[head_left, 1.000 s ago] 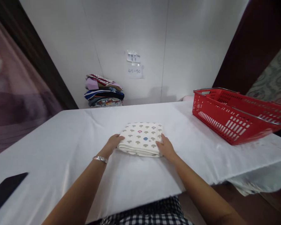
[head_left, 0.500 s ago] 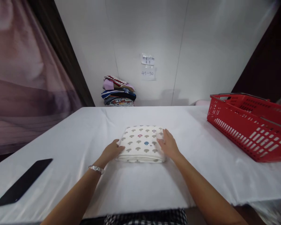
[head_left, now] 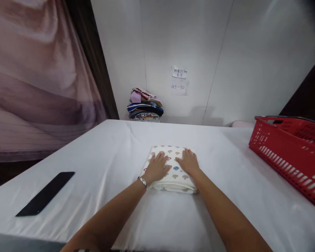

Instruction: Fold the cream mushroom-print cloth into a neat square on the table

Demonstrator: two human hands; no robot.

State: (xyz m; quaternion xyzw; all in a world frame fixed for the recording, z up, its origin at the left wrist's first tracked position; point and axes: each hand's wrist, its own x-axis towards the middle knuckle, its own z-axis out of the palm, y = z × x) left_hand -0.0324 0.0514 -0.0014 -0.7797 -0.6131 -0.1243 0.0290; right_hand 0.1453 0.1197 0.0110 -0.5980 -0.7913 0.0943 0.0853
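A folded white cloth (head_left: 174,182) printed with small grey, red and blue mushrooms lies in the middle of the white-covered table (head_left: 99,164). My left hand (head_left: 157,168) lies flat on the cloth's left half, fingers spread; a silver bracelet sits on that wrist. My right hand (head_left: 189,162) rests flat on the cloth's right half, fingers spread. Neither hand grips anything.
A red plastic basket (head_left: 291,154) stands at the right side of the table. A flat black phone-like object (head_left: 46,192) lies near the left front edge. A stack of folded colourful clothes (head_left: 145,106) sits by the back wall, under two paper notes (head_left: 179,80). A pinkish curtain hangs left.
Both hands have moved from the cloth's side edges onto its top and now press flat on it. The view has swung left, shifting the basket toward the right edge.
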